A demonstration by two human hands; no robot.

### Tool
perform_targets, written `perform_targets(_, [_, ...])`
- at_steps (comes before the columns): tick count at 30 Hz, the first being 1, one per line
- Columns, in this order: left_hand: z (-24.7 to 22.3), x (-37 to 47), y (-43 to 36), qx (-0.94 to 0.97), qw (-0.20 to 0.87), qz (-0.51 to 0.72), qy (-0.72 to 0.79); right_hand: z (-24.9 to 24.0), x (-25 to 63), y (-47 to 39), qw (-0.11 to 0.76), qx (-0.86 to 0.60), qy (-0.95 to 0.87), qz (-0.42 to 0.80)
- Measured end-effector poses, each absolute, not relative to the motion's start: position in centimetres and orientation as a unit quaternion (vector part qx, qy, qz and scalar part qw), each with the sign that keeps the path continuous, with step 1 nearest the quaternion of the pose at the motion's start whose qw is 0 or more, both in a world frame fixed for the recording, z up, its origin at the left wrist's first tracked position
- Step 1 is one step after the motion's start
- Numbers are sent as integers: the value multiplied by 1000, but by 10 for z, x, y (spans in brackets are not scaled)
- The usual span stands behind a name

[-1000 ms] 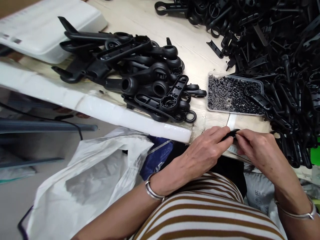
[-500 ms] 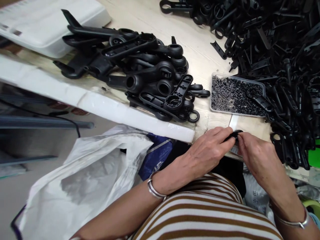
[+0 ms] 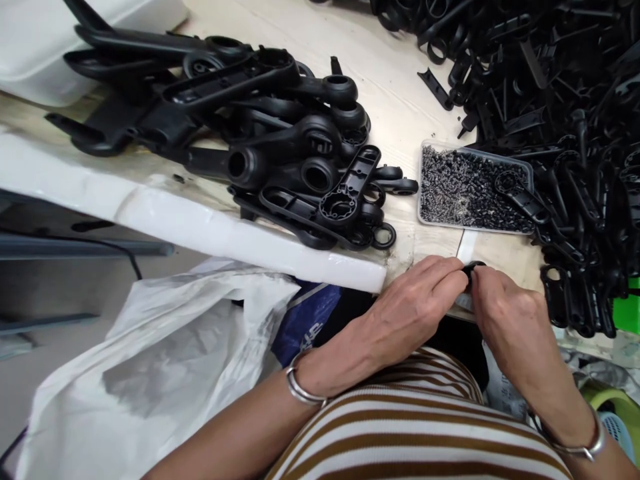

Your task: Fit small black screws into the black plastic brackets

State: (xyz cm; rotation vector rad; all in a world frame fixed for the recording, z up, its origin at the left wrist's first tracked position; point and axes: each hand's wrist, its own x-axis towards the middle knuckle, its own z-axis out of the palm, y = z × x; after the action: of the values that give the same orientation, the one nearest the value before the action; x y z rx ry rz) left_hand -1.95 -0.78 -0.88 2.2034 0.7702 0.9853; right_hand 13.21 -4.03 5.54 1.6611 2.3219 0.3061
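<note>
Both hands meet at the table's front edge around a small black plastic part (image 3: 473,267). My left hand (image 3: 423,297) is closed on its left side, fingers wrapped round it. Pinching its right side, my right hand (image 3: 510,303) has thumb and fingertips pressed together. Most of the part is hidden by the fingers; only a curved dark rim shows. Just beyond the hands stands a clear plastic tray (image 3: 425,217) of tiny metal and black pieces, with a black ring-ended arm (image 3: 523,195) lying over its right side.
Black ring-ended plastic parts (image 3: 300,147) are heaped left of the tray. A larger pile of black parts (image 3: 560,100) covers the right side. A white plastic box (image 3: 45,53) stands far left. White foam (image 3: 200,227) lines the table edge; a white sack (image 3: 150,373) hangs below.
The view has shifted slightly, so the left heap and white box sit further left. Both hands stay together on the black part, with the right fingers closer to the left ones.
</note>
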Motion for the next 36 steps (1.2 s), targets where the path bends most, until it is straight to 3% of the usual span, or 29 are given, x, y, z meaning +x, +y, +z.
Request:
perform_targets(4, [-10,-21,-7,833,297,367,287,48,146,-41,22,592,804,42])
perform_targets(7, [-12,-20,-8,827,288,386,290,46,147,-43,7,604,795,48])
perform_targets(16, [-13,-18,-7,817,282,417,280,62,115,-40,223,563,782,149])
perform_targets(18, [-13,-19,-6,819,283,414,279,64,116,-38,231,562,782,138])
perform_targets(25, [-6,-21,-3,875,236,321,276,58,150,-31,114,597,794,-32])
perform_targets(36, [13,-23,1,931,186,181,258,53,171,-10,59,551,822,-133])
